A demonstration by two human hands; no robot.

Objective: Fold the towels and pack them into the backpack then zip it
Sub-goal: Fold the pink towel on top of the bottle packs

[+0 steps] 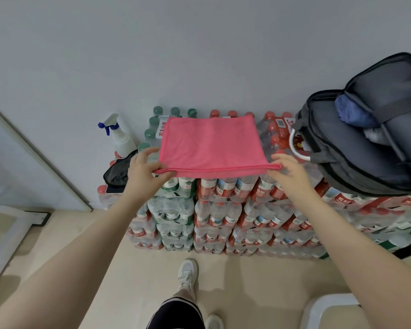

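Observation:
A pink towel (210,144), folded in half, lies flat on top of stacked packs of bottled water (218,210). My left hand (144,173) pinches its near left corner, and my right hand (288,173) pinches its near right corner. The grey backpack (356,148) stands open at the right on the same stack. Inside it sit a rolled blue towel (352,113) and something white (373,136) below it.
A white spray bottle (121,136) with a blue trigger stands at the left by the wall. A dark cloth (119,172) lies beside it. A white stool (328,312) is at the lower right; my feet stand on the beige floor (247,281).

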